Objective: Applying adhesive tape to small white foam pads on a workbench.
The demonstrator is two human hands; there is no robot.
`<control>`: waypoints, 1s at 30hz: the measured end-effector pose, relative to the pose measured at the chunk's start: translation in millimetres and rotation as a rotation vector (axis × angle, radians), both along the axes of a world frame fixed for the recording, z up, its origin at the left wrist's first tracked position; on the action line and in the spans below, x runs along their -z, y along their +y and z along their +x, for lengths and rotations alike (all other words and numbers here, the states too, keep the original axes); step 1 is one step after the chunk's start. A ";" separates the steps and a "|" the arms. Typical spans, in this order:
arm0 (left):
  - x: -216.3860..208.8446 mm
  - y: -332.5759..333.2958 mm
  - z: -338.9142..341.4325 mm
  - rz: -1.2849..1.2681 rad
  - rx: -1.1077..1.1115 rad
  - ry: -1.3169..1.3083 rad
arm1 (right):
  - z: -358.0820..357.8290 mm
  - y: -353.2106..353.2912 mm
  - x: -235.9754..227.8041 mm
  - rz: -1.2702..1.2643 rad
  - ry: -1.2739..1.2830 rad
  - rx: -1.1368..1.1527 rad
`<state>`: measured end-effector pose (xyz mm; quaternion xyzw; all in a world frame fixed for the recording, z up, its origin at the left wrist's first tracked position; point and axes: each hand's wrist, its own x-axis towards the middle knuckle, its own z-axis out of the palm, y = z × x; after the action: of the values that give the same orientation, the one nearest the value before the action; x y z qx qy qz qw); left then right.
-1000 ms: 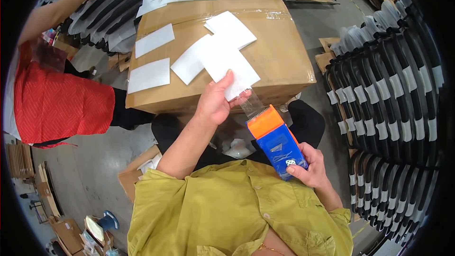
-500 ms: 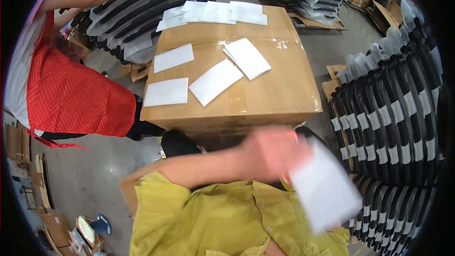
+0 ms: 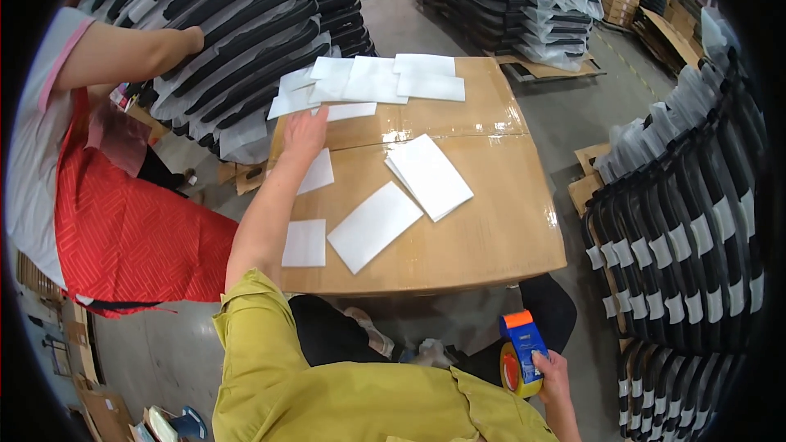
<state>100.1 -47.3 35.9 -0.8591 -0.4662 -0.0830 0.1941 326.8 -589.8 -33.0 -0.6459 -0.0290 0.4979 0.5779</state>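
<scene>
My left hand [image 3: 305, 133] reaches over a big cardboard box [image 3: 491, 237], its fingers closed at the left end of a white foam sheet [image 3: 352, 110]. That sheet lies just in front of a row of overlapping white sheets [image 3: 377, 80] along the box's far edge. Under and beside my left forearm are two more sheets, partly hidden. A slanted sheet [image 3: 375, 227] and a small stack of sheets [image 3: 430, 178] rest in the middle of the box. Low on the right, my right hand [image 3: 552, 370] grips a blue tape dispenser [image 3: 522, 352] with an orange top and a yellow roll.
At the left a person in a red apron [image 3: 131, 221] reaches toward a stack of black curved parts [image 3: 246, 33] wrapped in film. Similar stacks stand at the back [image 3: 508, 8] and along the right [image 3: 679, 229]. Cardboard and a blue item [image 3: 188, 424] lie at lower left.
My left hand has swung from the lower right to the far left of the box with the white sheet. My right hand with the tape dispenser has come into view. The box appears lower in view.
</scene>
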 end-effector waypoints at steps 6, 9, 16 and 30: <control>-9.6 -9.4 14.3 -0.353 -0.186 0.136 | 3.3 17.0 -1.2 -0.028 0.001 -0.029; -9.3 -1.9 10.7 -0.234 -0.085 0.043 | 4.3 26.1 0.1 -0.008 0.006 -0.106; -1.5 -126.7 89.2 -0.370 0.629 -0.443 | -6.1 29.7 -10.3 0.020 -0.007 -0.159; -6.8 -197.8 115.9 -0.038 0.809 -0.150 | -21.6 -19.0 -28.2 0.172 -0.113 -0.124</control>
<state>216.1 -245.1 42.7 -0.9682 -0.1048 -0.2063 0.0954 305.2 -608.8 -4.8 -0.6178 -0.1442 0.4913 0.5968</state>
